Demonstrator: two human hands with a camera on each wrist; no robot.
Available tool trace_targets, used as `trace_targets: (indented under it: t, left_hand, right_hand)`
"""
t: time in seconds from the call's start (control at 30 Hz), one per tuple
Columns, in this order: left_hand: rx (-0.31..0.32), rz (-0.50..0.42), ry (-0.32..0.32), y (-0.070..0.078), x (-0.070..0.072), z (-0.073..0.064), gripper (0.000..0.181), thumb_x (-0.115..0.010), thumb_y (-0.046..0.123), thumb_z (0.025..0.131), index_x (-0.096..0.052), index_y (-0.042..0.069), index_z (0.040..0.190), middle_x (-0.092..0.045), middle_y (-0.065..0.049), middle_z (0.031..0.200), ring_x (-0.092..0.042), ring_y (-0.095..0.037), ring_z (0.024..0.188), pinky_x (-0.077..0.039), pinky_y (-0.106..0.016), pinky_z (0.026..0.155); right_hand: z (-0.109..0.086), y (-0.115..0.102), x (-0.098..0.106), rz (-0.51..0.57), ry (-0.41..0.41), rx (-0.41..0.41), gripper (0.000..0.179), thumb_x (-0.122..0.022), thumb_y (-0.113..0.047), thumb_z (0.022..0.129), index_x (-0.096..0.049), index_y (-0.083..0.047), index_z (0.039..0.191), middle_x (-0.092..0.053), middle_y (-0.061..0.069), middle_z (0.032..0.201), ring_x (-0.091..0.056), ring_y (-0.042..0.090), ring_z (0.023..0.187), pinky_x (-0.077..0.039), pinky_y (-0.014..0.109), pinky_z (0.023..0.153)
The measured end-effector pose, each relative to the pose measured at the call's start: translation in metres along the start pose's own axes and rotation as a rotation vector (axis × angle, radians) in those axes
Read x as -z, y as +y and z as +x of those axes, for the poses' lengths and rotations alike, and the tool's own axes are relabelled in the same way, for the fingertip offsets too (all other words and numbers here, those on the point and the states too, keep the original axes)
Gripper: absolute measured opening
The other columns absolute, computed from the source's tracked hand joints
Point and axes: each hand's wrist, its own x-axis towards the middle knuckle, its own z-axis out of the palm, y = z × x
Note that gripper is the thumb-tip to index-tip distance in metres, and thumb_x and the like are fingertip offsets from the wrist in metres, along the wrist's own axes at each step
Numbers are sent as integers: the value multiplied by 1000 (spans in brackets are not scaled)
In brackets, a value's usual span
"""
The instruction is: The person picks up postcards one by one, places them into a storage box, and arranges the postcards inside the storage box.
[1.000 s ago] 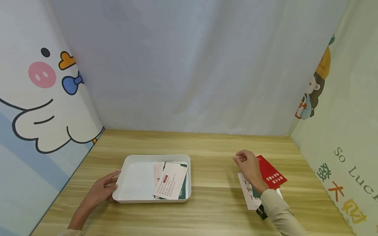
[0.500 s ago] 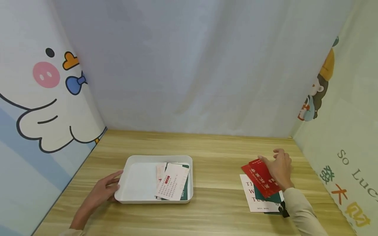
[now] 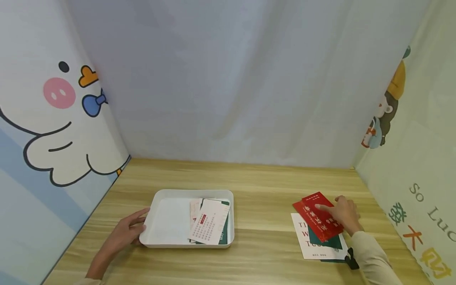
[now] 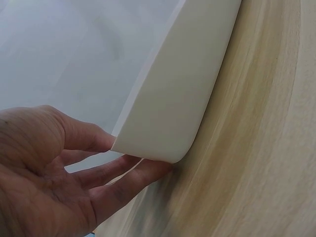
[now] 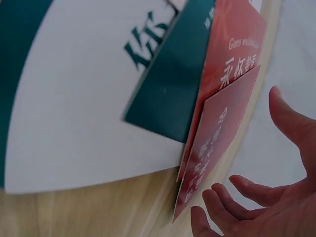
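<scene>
Several left fingers (image 4: 131, 183) pinch the tray (image 3: 171, 219); right fingers (image 5: 256, 191) spread, empty, near red cards (image 3: 317, 221).

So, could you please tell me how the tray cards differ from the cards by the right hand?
The tray cards lie inside the white tray; the table cards lie on the wooden table. A pale printed card tops the tray cards, whereas red cards top the table cards. The right hand is over the table cards, not the tray cards. In both, cards overlap and some are green.
</scene>
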Motion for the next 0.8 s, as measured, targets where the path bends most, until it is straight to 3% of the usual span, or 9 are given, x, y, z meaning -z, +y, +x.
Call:
trace_targets:
  t: [0.2,0.4,0.57,0.67,0.8]
  left_hand:
    - [-20,-10,-14,0,1,0,60,-50,-2,104,-29,-8,160,-41,-46,150,-70,-34,104,-61,-39,69]
    - [-38,-13,-18,-2,2,-1,60,-52,-3,104,-30,-9,159,-43,-45,149,-70,-32,103,-60,-36,67]
    - [-44,-17,-21,-3,2,-2,60,-52,-2,104,-30,-9,159,-43,-45,149,-70,-33,104,-60,-36,67]
    - [-45,-17,-21,-3,2,-2,60,-52,-2,104,-30,-9,160,-43,-45,149,-70,-34,104,-60,-36,68]
    - [-46,-16,-21,-4,2,-2,60,-52,-1,105,-30,-9,160,-42,-45,149,-70,-34,105,-60,-37,68]
  right_hand:
    - [1,8,-2,14,-52,-33,81,-79,-33,89,-41,24,130,-48,46,123,-45,54,112,-42,67,94]
    - [2,13,-2,-60,-46,-6,61,-84,-35,85,-60,18,104,-61,32,96,-52,47,97,-41,65,84]
    - [2,16,-2,-59,-60,-7,52,-86,-39,84,-67,10,87,-57,28,90,-48,48,97,-38,67,84]
    - [3,16,-3,-38,-63,-22,54,-85,-39,84,-64,11,89,-56,32,95,-45,52,102,-35,72,89]
    - [2,15,-4,-35,-70,-58,69,-84,-38,84,-51,18,105,-51,41,105,-42,57,106,-34,74,94]
